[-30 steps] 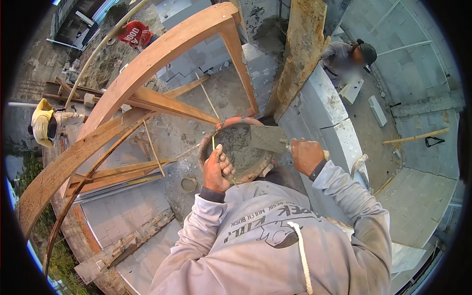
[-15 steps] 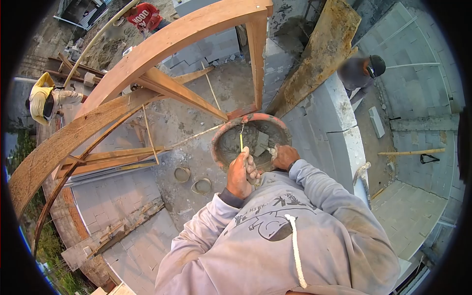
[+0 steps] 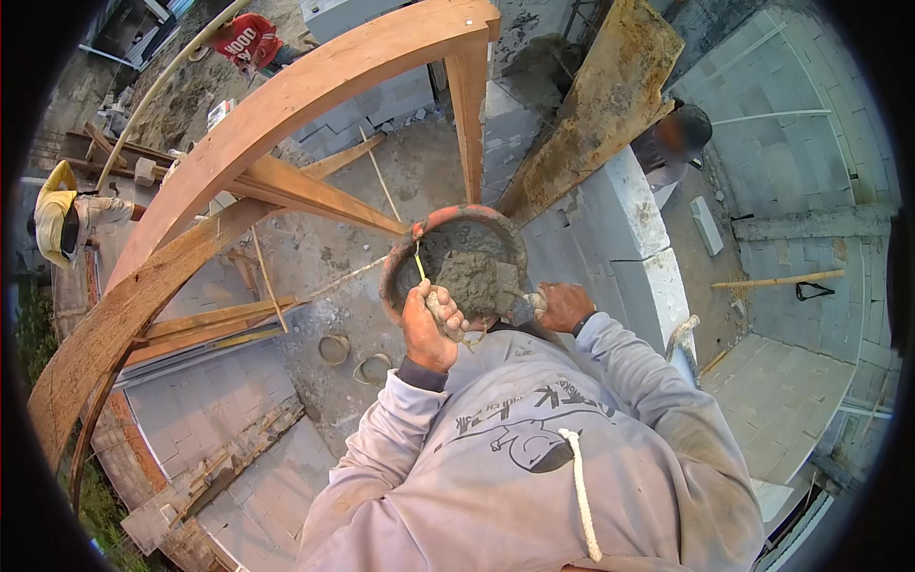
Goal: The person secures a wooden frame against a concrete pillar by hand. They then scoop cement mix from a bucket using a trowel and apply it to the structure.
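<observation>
A round bucket (image 3: 389, 286) with a reddish rim and wet grey mortar (image 3: 464, 238) inside stands in front of my body. My left hand (image 3: 432, 322) is closed on a thin yellow cord (image 3: 419, 259) that runs up to the bucket's rim. On the bucket's right side, my right hand (image 3: 564, 307) grips the handle of a trowel (image 3: 510, 294). A thick heap of mortar (image 3: 469, 277) lies on the trowel's blade, over the bucket. The heap hides most of the blade.
A curved wooden frame (image 3: 315, 91) rises ahead on the left. A white block wall (image 3: 624, 219) and a stained board (image 3: 610, 91) stand at the right. Beyond the wall is a co-worker (image 3: 672, 143); two more people (image 3: 246, 43) (image 3: 71, 217) are farther left. Two small round containers (image 3: 335, 349) sit on the floor.
The trowel has come up out of the mortar with a heap on its blade. My left hand still holds the cord. The view has shifted, and the co-worker beyond the wall has bent lower.
</observation>
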`<state>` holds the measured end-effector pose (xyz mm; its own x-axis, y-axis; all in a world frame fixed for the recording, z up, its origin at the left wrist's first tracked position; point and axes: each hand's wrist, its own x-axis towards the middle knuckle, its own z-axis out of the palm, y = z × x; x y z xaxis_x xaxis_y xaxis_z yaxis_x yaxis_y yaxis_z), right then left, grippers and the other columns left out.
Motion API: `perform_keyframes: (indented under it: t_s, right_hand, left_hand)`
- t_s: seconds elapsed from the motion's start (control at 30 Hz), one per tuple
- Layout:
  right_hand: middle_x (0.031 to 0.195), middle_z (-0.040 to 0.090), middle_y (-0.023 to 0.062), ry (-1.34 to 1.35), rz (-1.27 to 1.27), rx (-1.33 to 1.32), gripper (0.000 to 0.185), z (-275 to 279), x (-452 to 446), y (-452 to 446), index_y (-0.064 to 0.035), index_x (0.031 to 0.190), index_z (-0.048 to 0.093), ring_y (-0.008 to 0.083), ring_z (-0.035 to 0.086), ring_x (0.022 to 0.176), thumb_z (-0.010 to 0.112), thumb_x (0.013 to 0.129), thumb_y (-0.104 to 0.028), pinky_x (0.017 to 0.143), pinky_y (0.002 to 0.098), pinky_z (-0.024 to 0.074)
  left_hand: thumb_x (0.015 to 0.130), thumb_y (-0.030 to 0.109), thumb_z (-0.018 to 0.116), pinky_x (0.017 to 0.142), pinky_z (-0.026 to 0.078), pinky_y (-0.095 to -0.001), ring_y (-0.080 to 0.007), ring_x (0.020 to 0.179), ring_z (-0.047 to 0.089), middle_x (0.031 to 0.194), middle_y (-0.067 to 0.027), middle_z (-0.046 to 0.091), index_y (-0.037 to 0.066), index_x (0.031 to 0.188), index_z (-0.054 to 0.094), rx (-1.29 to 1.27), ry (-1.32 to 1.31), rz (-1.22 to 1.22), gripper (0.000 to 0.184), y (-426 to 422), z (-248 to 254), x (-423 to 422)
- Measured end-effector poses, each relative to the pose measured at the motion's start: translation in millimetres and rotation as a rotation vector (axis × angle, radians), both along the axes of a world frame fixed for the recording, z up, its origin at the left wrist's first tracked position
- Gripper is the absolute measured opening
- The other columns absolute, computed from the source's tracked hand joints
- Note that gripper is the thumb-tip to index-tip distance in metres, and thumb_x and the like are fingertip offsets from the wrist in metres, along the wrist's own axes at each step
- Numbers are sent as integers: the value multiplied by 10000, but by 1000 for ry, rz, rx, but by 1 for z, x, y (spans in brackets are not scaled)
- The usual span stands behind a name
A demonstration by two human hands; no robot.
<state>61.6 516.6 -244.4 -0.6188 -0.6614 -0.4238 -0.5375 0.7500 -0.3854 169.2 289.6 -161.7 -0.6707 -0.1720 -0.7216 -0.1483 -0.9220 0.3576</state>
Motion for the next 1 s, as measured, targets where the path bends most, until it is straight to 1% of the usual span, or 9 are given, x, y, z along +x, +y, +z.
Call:
perform_keyframes:
  t_s: [0.17,0.43,0.47,0.57,0.67,0.8,0.87,0.97,1.0]
  right_hand:
    - [827,664,194,-5,-38,-23,421,-19,-11,-7,-34,942,611,373,642,793,679,747,-400,723,463,499]
    - [841,657,191,-26,-46,-29,372,23,-40,1,-59,1002,611,385,628,823,654,707,-281,744,466,496]
    - [851,653,194,-59,-72,-27,376,25,-47,5,-60,987,616,388,622,833,658,705,-304,749,466,495]
    - [810,638,165,-59,-96,-77,297,35,-80,16,-76,878,616,386,612,758,666,697,-306,708,462,494]
    - [763,643,154,-132,-150,-127,348,44,-140,19,-40,910,633,328,631,724,687,708,-318,676,448,492]
    - [720,601,82,-496,-630,-183,303,46,-251,-15,-21,837,611,205,595,585,651,788,-317,545,374,470]
    - [736,602,88,-624,-932,-249,300,42,-293,-41,-15,826,597,215,580,573,630,802,-312,522,371,452]
    - [749,599,93,-660,-998,-353,300,40,-312,-56,-9,848,590,214,568,562,613,813,-307,509,373,438]
    - [768,597,97,-636,-992,-317,308,39,-310,-57,-3,867,582,216,564,554,613,812,-305,502,374,433]
  left_hand:
    - [920,396,404,522,384,-304,-118,437,388,512,42,394,146,680,459,-4,-26,27,351,-10,-1,-5]
    - [912,389,420,503,380,-305,-126,435,391,515,34,392,142,686,459,24,-72,31,337,-17,-9,-27]
    - [913,392,419,506,384,-304,-122,434,395,514,36,395,143,687,458,24,-76,25,339,-18,-9,-29]
    - [912,402,416,501,390,-311,-122,436,405,513,37,399,145,685,456,18,-85,-8,345,-22,-10,-35]
    - [910,416,404,498,388,-315,-128,434,396,512,38,391,147,676,455,5,-98,-46,360,-25,-11,-42]
    - [907,411,396,498,378,-308,-133,435,374,509,41,372,152,675,459,-8,-153,-103,354,-32,-7,-51]
    - [915,404,403,500,385,-319,-136,436,387,511,35,384,141,677,469,14,-173,-118,361,-36,-9,-53]
    - [919,402,405,496,380,-320,-134,434,379,508,35,373,140,681,468,30,-209,-164,360,-44,-5,-63]
    - [917,407,405,493,379,-316,-134,434,378,507,37,370,145,680,467,34,-209,-181,359,-46,-6,-65]
